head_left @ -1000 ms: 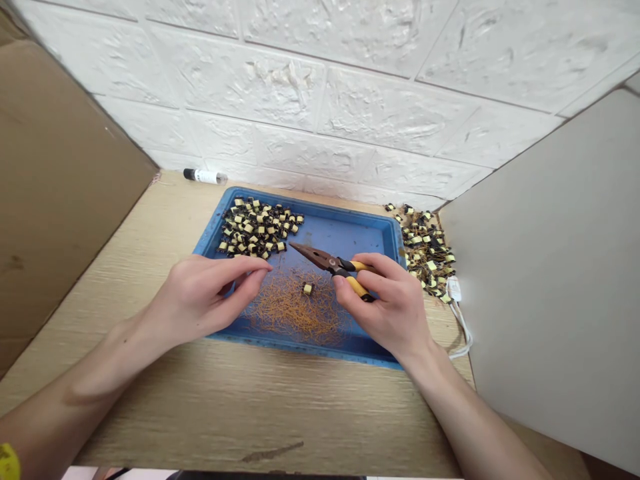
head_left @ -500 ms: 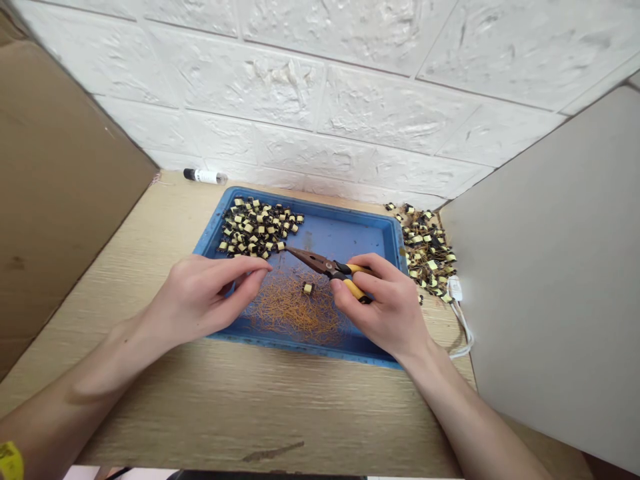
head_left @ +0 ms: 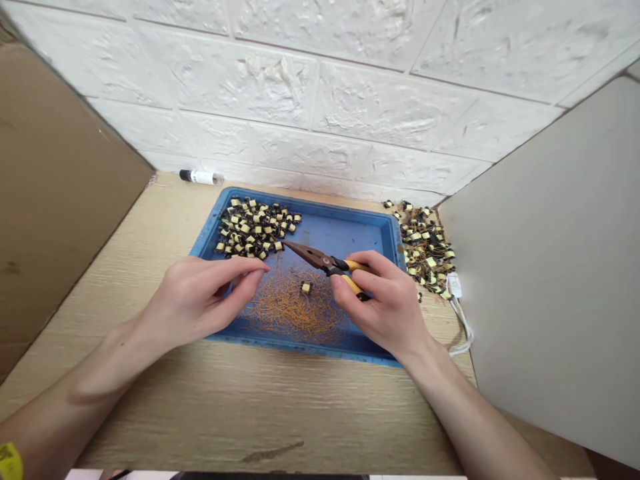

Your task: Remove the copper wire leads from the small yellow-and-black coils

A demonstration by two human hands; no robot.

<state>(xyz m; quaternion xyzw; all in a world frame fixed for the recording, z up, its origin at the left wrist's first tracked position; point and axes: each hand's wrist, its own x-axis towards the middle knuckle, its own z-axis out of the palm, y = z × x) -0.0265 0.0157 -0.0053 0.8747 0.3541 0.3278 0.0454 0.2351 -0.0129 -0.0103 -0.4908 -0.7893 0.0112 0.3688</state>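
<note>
My right hand [head_left: 383,300] grips a pair of needle-nose pliers [head_left: 320,259] by the yellow and black handles, the dark jaws pointing left over the blue tray [head_left: 350,208]. My left hand [head_left: 215,293] hovers at the tray's left side, thumb and forefinger pinched together; whatever is between them, if anything, is too small to make out. One small black and yellow coil part, like a tiny transformer [head_left: 306,288], sits on a heap of cut copper-coloured wire bits [head_left: 300,317] below the jaws. A pile of similar transformers [head_left: 255,227] fills the tray's back left corner.
Beyond the tray's right edge lies another pile of transformers with long wires [head_left: 429,247], beside a white plug and cable [head_left: 454,287]. A small black-capped bottle [head_left: 201,177] lies near the white brick wall [head_left: 280,87]. Cardboard [head_left: 65,187] stands on the left, a grey panel [head_left: 550,253] on the right.
The view has shifted very slightly. Both hands, the pliers and the lone transformer keep nearly the same places relative to the tray.
</note>
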